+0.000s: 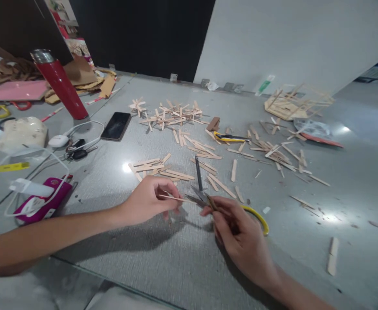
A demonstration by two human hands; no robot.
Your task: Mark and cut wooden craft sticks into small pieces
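My left hand (156,196) pinches a thin wooden craft stick (179,198) between thumb and fingers, its free end pointing right. Facing it, my right hand (237,230) is closed around a pair of scissors (202,197); the parted metal blades reach left to the stick's free end. One yellow handle loop (260,218) shows behind the right hand, and the fingers hide the other. Just beyond the blades lies a slim dark strip (198,173) on the grey table (176,267). Loose craft sticks (146,167) are scattered in front of both hands.
A yellow utility knife (230,137) lies past the sticks. A frame of glued sticks (295,103) stands at the back right. On the left are a phone (116,125), a red flask (61,86), keys (79,150) and a purple case (54,198) with a white cable.
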